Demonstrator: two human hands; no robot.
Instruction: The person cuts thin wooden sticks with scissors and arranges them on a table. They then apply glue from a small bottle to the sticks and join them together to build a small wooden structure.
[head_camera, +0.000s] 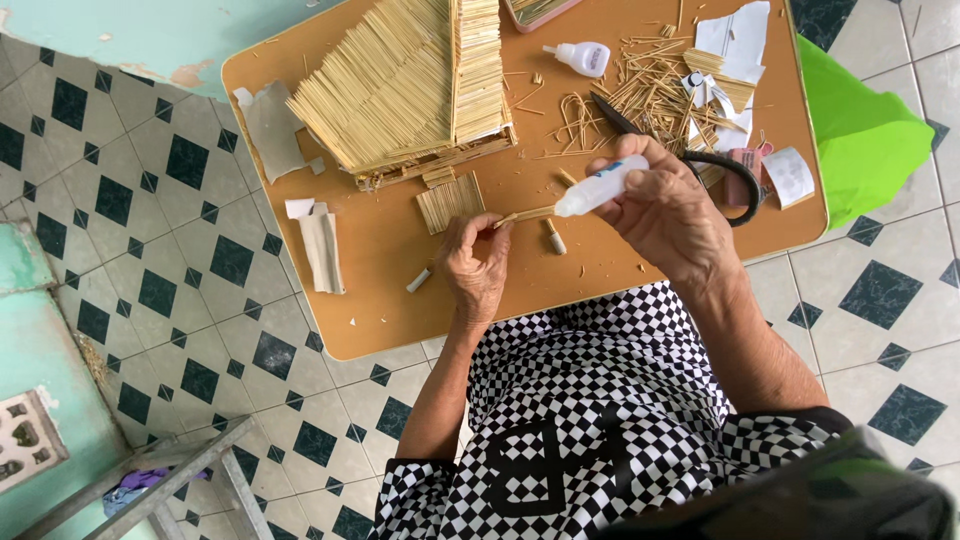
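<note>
**Glue goes onto a thin stick bundle**

The left hand (478, 262) pinches a slim bundle of sticks (527, 214) at its near end and holds it level just above the tabletop (380, 300). The right hand (668, 215) is wrapped around a small white glue bottle (598, 187), its nozzle touching the far end of the bundle. Both hands are closed on what they hold.

To do this well, the squeeze should probably stay light, so that a thin bead lands on the sticks and none drips. The bundle needs a firm, flat pinch so the sticks do not fan apart.

A flat panel of sticks (450, 200) lies just left of the bundle, before the stick-built roof model (405, 85). Black scissors (700, 160), loose sticks and a 2nd glue bottle (580, 57) lie farther right.
</note>
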